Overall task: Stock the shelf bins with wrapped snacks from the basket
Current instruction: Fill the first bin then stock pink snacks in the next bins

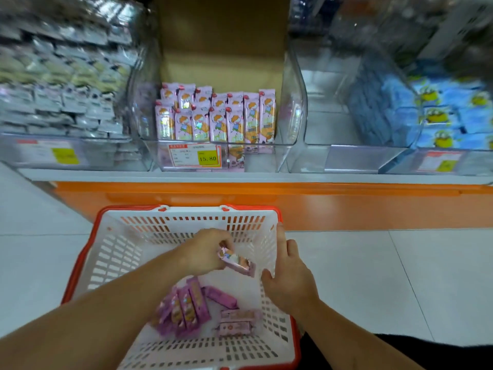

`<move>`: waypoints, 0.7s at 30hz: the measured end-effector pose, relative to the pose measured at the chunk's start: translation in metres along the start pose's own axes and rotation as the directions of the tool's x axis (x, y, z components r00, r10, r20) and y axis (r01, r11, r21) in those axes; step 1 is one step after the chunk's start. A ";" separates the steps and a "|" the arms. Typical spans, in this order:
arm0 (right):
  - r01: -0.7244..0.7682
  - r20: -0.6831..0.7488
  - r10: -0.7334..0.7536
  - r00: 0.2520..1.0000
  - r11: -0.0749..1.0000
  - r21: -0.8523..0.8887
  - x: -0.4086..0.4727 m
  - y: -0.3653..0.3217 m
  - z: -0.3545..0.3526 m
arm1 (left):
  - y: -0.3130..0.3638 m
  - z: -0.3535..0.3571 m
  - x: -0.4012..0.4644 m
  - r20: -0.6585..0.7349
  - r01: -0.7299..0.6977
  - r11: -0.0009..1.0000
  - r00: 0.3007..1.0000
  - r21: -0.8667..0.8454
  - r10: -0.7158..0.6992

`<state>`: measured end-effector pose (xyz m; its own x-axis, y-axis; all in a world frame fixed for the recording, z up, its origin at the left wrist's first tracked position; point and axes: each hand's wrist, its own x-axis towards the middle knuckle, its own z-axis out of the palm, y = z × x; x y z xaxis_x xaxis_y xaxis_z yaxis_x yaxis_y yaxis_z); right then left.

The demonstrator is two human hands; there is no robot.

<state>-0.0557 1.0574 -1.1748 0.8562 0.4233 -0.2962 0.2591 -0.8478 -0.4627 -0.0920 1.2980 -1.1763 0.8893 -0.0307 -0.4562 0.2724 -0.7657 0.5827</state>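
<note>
A white plastic basket (128, 252) with an orange rim stands on the floor below the shelf. Several pink wrapped snacks (186, 308) lie on its bottom. My left hand (205, 252) is over the middle of the basket and grips one pink snack (237, 261) that sticks out to the right. My right hand (289, 276) rests with straight fingers on the basket's right wall. Straight ahead, a clear shelf bin (290, 121) holds several upright pink snacks (216, 118) of the same kind, with bare room behind them.
A price tag (196, 155) reading 15.80 is on the bin's front. A bin of grey packets (61, 102) stands to the left, an unfilled clear bin (333, 108) and a bin of blue packets (440, 116) to the right. An orange shelf base (320, 204) runs below.
</note>
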 end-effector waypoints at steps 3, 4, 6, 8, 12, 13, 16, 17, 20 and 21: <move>-0.053 0.117 0.049 0.992 0.998 0.028 -0.002 -0.011 -0.012 | 0.032 -0.052 -0.025 -0.067 -0.086 0.996 0.994 0.007 0.086; -0.077 0.162 0.074 0.984 0.997 0.007 -0.003 -0.016 -0.019 | 0.045 -0.069 -0.035 -0.085 -0.116 0.993 0.990 0.010 0.117; -0.125 0.200 0.140 0.970 0.989 -0.085 0.000 -0.029 -0.037 | 0.069 -0.100 -0.058 -0.126 -0.184 0.983 0.975 0.023 0.185; -0.135 0.189 0.151 0.970 0.986 -0.098 0.007 -0.051 -0.068 | 0.088 -0.127 -0.081 -0.146 -0.232 0.973 0.962 0.019 0.232; -0.040 0.262 -0.032 0.964 0.964 0.264 0.008 -0.107 -0.150 | 0.107 -0.164 -0.116 -0.243 -0.278 0.960 0.934 -0.039 0.260; -0.047 0.294 -0.081 0.952 0.913 0.405 0.002 -0.117 -0.168 | 0.109 -0.171 -0.122 -0.273 -0.287 0.953 0.929 -0.099 0.252; -0.041 0.294 -0.240 0.925 0.708 0.705 -0.013 -0.137 -0.212 | 0.117 -0.190 -0.129 -0.315 -0.331 0.927 0.911 -0.176 0.265; -0.043 0.289 -0.276 0.917 0.651 0.758 -0.016 -0.141 -0.219 | 0.119 -0.194 -0.129 -0.322 -0.348 0.919 0.905 -0.185 0.278; 0.058 0.226 -0.355 0.907 0.638 0.767 -0.019 -0.148 -0.227 | 0.123 -0.203 -0.127 -0.337 -0.389 0.888 0.893 -0.245 0.298; 0.124 0.183 -0.367 0.912 0.672 0.730 -0.016 -0.149 -0.225 | 0.125 -0.206 -0.126 -0.350 -0.402 0.872 0.888 -0.278 0.298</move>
<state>-0.0074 1.1048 -0.9130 0.6042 0.7555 -0.2533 -0.0457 -0.2845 -0.9576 -0.0948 1.3386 -0.9075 0.9995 -0.0306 0.0038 -0.0180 -0.4773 0.8785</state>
